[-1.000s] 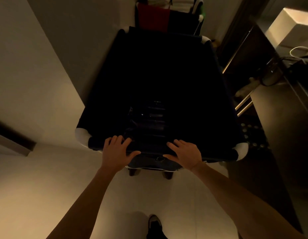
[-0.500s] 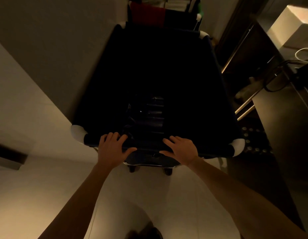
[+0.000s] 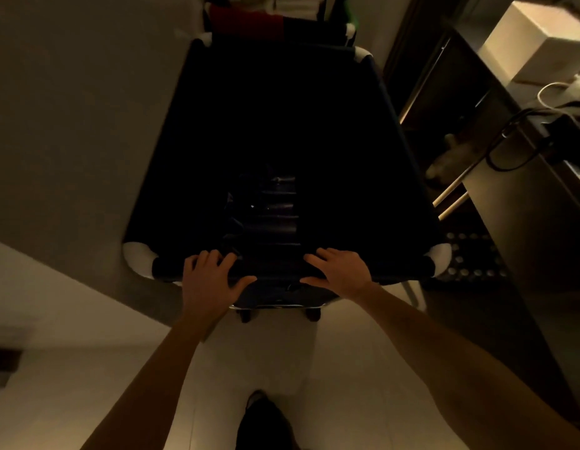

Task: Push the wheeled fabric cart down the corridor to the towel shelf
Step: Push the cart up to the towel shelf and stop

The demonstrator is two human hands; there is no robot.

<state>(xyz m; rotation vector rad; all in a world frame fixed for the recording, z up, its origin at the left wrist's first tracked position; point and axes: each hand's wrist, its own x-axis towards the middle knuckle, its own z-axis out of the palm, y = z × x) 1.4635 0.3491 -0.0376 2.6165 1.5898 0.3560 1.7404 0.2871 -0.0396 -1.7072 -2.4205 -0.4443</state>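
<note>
The wheeled fabric cart (image 3: pixel 331 141) is a deep, dark fabric bin with white padded corners, filling the middle of the dim corridor. Something dark and shiny lies at its bottom. My left hand (image 3: pixel 209 280) grips the cart's near rim left of centre, fingers curled over the top. My right hand (image 3: pixel 340 271) grips the same rim right of centre. Two small castors (image 3: pixel 311 315) show under the near edge. Beyond the cart's far end stands a second trolley with red fabric and stacked white towels (image 3: pixel 295 4).
A grey wall (image 3: pixel 81 125) runs close along the cart's left side. On the right stands a dark counter (image 3: pixel 525 222) with cables and a white box (image 3: pixel 538 40), plus a studded mat (image 3: pixel 470 261) on the floor. My dark shoe (image 3: pixel 266 420) shows on the pale floor.
The cart has rolled forward along the corridor with both hands still on its near rim. The wall corner on the left has slid back, and my foot has stepped forward.
</note>
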